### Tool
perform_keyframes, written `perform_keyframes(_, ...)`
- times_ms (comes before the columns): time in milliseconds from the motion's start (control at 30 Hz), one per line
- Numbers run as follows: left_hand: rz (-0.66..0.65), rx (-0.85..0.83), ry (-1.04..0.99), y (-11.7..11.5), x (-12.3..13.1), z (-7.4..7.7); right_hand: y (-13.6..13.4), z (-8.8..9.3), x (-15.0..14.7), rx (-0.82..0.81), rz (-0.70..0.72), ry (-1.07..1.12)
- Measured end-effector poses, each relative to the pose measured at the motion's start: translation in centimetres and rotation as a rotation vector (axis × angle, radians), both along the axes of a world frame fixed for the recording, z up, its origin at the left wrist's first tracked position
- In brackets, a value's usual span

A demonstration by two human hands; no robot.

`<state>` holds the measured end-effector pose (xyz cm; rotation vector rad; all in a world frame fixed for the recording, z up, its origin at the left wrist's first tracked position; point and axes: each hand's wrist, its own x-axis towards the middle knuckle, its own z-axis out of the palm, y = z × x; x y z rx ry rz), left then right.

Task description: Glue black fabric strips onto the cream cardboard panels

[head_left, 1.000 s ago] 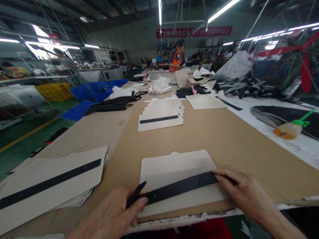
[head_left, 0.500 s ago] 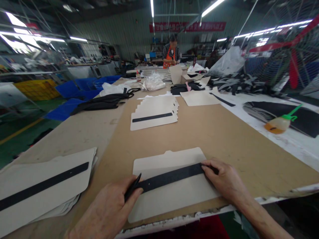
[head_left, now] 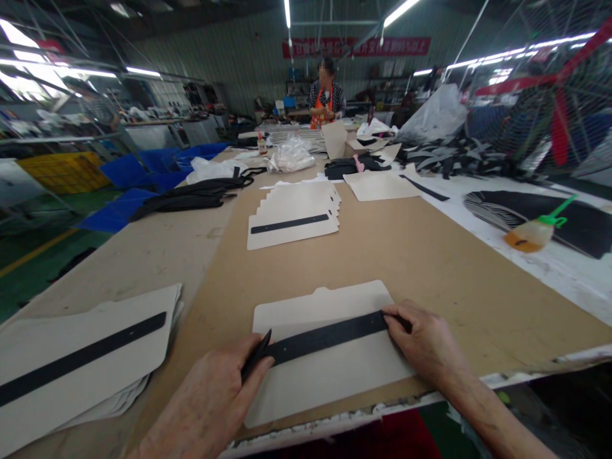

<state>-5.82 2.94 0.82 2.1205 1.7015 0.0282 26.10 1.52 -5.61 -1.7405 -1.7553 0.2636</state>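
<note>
A black strip (head_left: 329, 339) with small holes near its ends lies slantwise across a pale rounded-corner board (head_left: 306, 395) in front of me. My left hand (head_left: 224, 376) is closed at the strip's left end, thumb and forefinger pinching it. A dark pointed piece (head_left: 257, 356) stands up between those fingers; I cannot tell whether it is a tool or the strip's bent end. At the other end, my right hand (head_left: 418, 338) pinches the strip by its tip, fingers resting over the board's right side.
To the left is a pile of pale boards (head_left: 95, 319), its top one bearing a black strip. Farther off lie fanned boards (head_left: 294, 207). A squeeze bottle of amber liquid (head_left: 530, 236) stands right, near a large fan (head_left: 559, 83). A person in an orange apron (head_left: 325, 99) stands beyond.
The view has shifted slightly. Both hands keep their hold at the strip's ends, with the strip and board nearly unmoved. The far person's head is raised more.
</note>
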Motion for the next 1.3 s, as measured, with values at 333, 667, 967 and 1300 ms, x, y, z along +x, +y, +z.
perform_keyframes(333, 0.027, -0.023, 0.008, 0.1, 0.1, -0.1, -0.3, -0.8, -0.4, -0.046, -0.031, -0.165)
perform_keyframes(667, -0.250, -0.228, 0.024, -3.8, -0.6, 1.2, -0.8, -2.0, -0.4, 0.061, 0.021, -0.403)
perform_keyframes(967, -0.066, -0.022, 0.051, -0.4, 0.2, 1.0, -0.8, -2.2, -0.6, 0.128, 0.029, -0.490)
perform_keyframes(1300, -0.051, -0.022, 0.073, 0.5, -0.2, 0.1, -0.6, -2.5, -0.1, 0.133, 0.044, -0.480)
